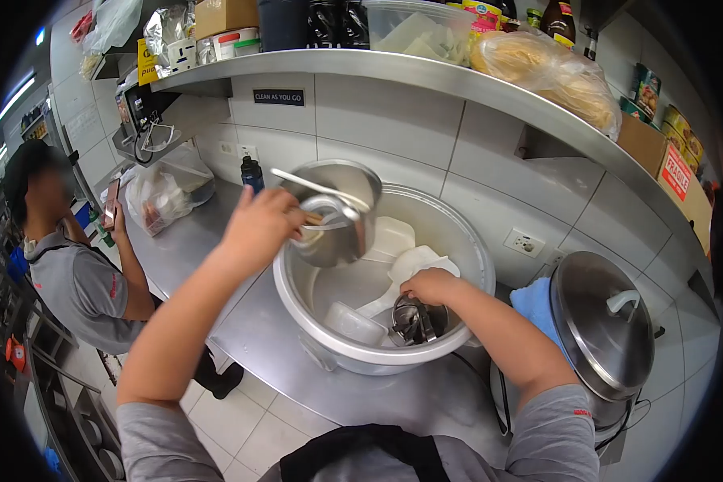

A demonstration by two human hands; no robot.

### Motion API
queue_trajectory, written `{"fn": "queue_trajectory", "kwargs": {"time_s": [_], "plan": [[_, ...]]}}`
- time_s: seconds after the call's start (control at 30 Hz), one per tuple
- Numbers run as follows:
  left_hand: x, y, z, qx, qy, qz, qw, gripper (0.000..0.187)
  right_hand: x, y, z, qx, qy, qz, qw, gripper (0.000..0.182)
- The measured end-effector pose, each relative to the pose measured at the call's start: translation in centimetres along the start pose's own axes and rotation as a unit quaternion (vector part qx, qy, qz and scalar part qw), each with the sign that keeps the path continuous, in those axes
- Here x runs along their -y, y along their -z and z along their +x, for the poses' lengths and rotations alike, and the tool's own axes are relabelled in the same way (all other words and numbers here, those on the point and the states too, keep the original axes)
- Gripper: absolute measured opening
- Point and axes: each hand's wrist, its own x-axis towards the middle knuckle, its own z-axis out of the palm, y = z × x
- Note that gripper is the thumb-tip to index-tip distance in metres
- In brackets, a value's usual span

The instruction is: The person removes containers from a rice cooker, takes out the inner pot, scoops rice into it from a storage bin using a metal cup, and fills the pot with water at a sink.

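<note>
A large round pale tub (295, 301) stands on the steel counter in front of me. Over its left back part, my left hand (261, 221) is closed at a tilted steel pot (341, 249) that has a white-handled utensil (321, 189) across its mouth; exactly what the fingers grip is unclear. Inside the tub, my right hand (430, 287) is closed on a dark metal utensil (414, 321). White plastic containers (355, 324) and a white scoop (418, 263) lie around it in the tub.
A person (84, 249) holding a phone (111, 201) stands at the left. Plastic bags (165, 193) and a dark bottle (251, 173) are behind the counter (253, 329). A lidded steel cooker (602, 321) stands right; a loaded shelf (426, 71) runs overhead.
</note>
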Motion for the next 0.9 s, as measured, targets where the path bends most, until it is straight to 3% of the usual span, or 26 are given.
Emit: {"fn": "queue_trajectory", "kwargs": {"time_s": [0.1,0.23,0.27,0.4,0.47,0.53,0.67,0.73,0.77,0.8,0.87,0.9], "plan": [[3.9,4.6,-2.3,-0.017,0.046,0.016,0.999,0.023,-1.1,0.2,-0.4,-0.015,-0.011,0.023,1.0,0.016],[8.4,4.9,-6.8,-0.009,0.11,0.004,0.994,0.022,-1.1,4.0,-2.1,-0.041,-0.043,0.136,0.989,0.02],[9.4,3.8,-8.1,-0.007,0.114,0.003,0.993,0.022,-1.1,5.1,-2.6,-0.066,-0.046,0.198,0.977,0.022],[12.3,-5.3,-13.6,0.068,0.178,0.059,0.98,0.023,0.3,9.4,-3.7,-0.102,-0.009,0.139,0.985,0.023],[12.6,-10.0,-16.1,0.094,0.207,0.067,0.971,0.023,2.9,11.8,-4.4,-0.088,-0.073,0.33,0.937,0.02],[12.4,-14.1,-18.2,0.132,0.281,0.045,0.95,0.025,4.7,13.5,-4.4,-0.083,-0.063,0.37,0.923,0.019],[11.5,-20.6,-20.6,0.148,0.313,0.05,0.937,0.024,8.5,15.6,-3.5,-0.08,-0.038,0.45,0.889,0.017],[11.1,-21.9,-20.6,0.094,0.359,0.039,0.928,0.025,9.7,15.1,-1.8,-0.091,-0.021,0.488,0.868,0.017],[10.7,-22.1,-19.8,0.132,0.39,0.05,0.91,0.047,10.5,15.2,-1.2,-0.103,-0.012,0.496,0.862,0.017],[9.9,-20.7,-18.1,0.133,0.385,0.049,0.912,0.047,11.3,15.2,-0.5,-0.113,-0.003,0.504,0.856,0.017],[8.1,-15.9,-14.2,0.005,0.354,-0.097,0.93,0.081,12.5,15.1,0.9,-0.136,0.003,0.523,0.842,0.018],[7.8,-13.1,-12.7,-0.104,0.251,-0.211,0.939,0.09,12.9,15.0,1.6,-0.158,0.013,0.538,0.828,0.019]]}}
